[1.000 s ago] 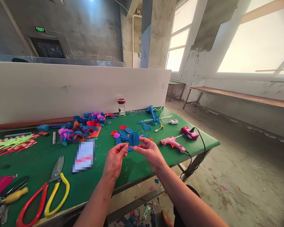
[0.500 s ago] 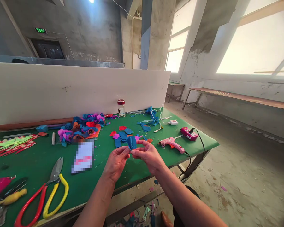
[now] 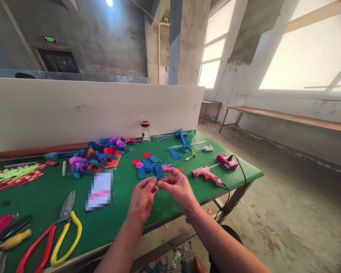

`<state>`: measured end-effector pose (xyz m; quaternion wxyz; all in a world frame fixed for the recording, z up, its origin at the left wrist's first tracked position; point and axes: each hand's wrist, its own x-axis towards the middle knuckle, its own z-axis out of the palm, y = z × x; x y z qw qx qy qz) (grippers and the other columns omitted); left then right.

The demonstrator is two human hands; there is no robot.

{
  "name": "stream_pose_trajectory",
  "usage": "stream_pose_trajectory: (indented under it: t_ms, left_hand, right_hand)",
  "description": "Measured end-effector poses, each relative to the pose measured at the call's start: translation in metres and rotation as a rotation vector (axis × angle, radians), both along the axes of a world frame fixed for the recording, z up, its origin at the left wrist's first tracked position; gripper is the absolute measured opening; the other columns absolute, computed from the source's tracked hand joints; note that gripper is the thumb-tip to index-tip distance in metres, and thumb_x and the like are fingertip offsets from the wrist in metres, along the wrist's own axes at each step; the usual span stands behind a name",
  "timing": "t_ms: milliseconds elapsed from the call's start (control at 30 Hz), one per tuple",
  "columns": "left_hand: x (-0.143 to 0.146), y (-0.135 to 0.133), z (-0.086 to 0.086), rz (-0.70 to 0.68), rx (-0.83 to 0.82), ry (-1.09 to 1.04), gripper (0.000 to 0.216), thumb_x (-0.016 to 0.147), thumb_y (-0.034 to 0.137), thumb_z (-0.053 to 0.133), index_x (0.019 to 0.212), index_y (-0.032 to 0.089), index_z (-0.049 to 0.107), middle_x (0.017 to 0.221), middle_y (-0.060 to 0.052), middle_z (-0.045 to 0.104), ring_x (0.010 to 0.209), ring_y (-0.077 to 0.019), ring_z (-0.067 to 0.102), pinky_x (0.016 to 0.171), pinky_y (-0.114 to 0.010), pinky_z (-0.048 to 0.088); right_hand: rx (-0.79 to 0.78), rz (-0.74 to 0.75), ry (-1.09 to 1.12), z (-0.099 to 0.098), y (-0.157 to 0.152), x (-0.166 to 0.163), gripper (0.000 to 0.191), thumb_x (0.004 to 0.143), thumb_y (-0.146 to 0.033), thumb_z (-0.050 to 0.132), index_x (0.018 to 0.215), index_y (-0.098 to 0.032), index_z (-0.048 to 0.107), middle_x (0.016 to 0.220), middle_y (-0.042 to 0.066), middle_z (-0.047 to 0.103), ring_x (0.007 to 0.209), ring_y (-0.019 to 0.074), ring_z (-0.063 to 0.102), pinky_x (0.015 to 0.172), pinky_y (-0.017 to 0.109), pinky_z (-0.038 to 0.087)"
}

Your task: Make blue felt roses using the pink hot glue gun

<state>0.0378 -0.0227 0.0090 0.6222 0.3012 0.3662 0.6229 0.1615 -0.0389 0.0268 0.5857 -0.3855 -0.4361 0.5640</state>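
Note:
A small folded piece of blue crepe paper (image 3: 158, 171), petal-like in shape, stands upright between my two hands above the green table. My left hand (image 3: 143, 195) pinches its lower end between thumb and forefinger. From the other side, my right hand (image 3: 177, 186) grips the same base, its fingertips almost touching the left ones. Just behind lie loose blue, red and pink paper petals (image 3: 147, 163). To the right of my hands rests a pink glue gun (image 3: 207, 174). Finished-looking paper flowers (image 3: 98, 155) are heaped farther left.
Red-and-yellow-handled shears (image 3: 61, 231) lie at the left front, near several tools. A lidded glass jar (image 3: 146, 132) stands against the white board (image 3: 96, 113). A magenta power box (image 3: 227, 162) with a black cord sits near the table's right edge. Paper scraps litter the floor.
My left hand has shifted slightly right and turned a little at the base of the blue paper. The right hand stays nearly in place. The view has tilted slightly.

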Motion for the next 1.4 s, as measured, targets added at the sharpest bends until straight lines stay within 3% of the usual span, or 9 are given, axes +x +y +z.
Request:
stream_pose_trajectory:
  t_ms: [400, 567, 667, 833, 1000, 1400]
  left_hand:
    - [0.005, -0.003, 0.002, 0.088, 0.033, 0.082, 0.033, 0.041, 0.034, 0.09, 0.064, 0.016, 0.074, 0.064, -0.002, 0.066, 0.064, -0.0118, 0.053, 0.066, -0.026, 0.041]
    - [0.004, -0.003, 0.003, 0.073, 0.035, 0.066, 0.032, 0.041, 0.034, 0.089, 0.062, 0.017, 0.072, 0.062, -0.001, 0.065, 0.063, -0.0119, 0.053, 0.065, -0.026, 0.04]
    - [0.001, -0.002, 0.003, 0.05, 0.002, 0.003, 0.03, 0.043, 0.032, 0.088, 0.064, 0.017, 0.072, 0.067, -0.002, 0.066, 0.066, -0.0128, 0.055, 0.063, -0.026, 0.04]
    - [-0.003, -0.002, 0.003, 0.052, -0.033, -0.041, 0.029, 0.047, 0.029, 0.087, 0.068, 0.016, 0.072, 0.074, -0.003, 0.069, 0.069, -0.0124, 0.058, 0.064, -0.025, 0.041]
    - [0.0, -0.002, 0.001, 0.053, -0.012, -0.037, 0.028, 0.047, 0.028, 0.087, 0.067, 0.016, 0.072, 0.07, -0.003, 0.069, 0.067, -0.0128, 0.059, 0.063, -0.026, 0.042]
    - [0.002, 0.0, -0.002, 0.123, 0.061, 0.011, 0.026, 0.05, 0.029, 0.086, 0.068, 0.016, 0.072, 0.064, 0.0, 0.066, 0.061, -0.0099, 0.055, 0.063, -0.024, 0.041]
  right_hand:
    - [0.037, -0.074, -0.184, 0.0, -0.002, 0.0, 0.041, 0.061, -0.027, 0.076, 0.097, -0.019, 0.059, 0.067, -0.001, 0.071, 0.06, 0.0159, 0.063, 0.057, 0.025, 0.045]
    - [0.039, -0.016, -0.164, 0.001, -0.001, 0.004, 0.051, 0.06, -0.029, 0.079, 0.107, -0.019, 0.06, 0.068, -0.001, 0.071, 0.063, 0.0167, 0.066, 0.06, 0.026, 0.048]
    - [0.04, 0.067, -0.113, -0.001, -0.001, 0.007, 0.061, 0.059, -0.03, 0.082, 0.114, -0.019, 0.06, 0.081, 0.001, 0.072, 0.062, 0.015, 0.066, 0.063, 0.027, 0.05]
    - [0.052, -0.03, -0.067, -0.005, 0.0, 0.002, 0.036, 0.063, -0.037, 0.079, 0.09, -0.016, 0.07, 0.082, 0.003, 0.07, 0.063, 0.0131, 0.063, 0.066, 0.027, 0.05]
    - [0.038, -0.091, 0.003, -0.009, 0.001, -0.011, 0.029, 0.061, -0.04, 0.08, 0.074, -0.016, 0.069, 0.07, 0.002, 0.069, 0.065, 0.0155, 0.062, 0.066, 0.027, 0.049]
    - [-0.001, -0.154, 0.079, -0.01, -0.002, -0.021, 0.028, 0.062, -0.037, 0.079, 0.079, -0.016, 0.069, 0.074, 0.002, 0.069, 0.067, 0.0144, 0.06, 0.068, 0.026, 0.048]
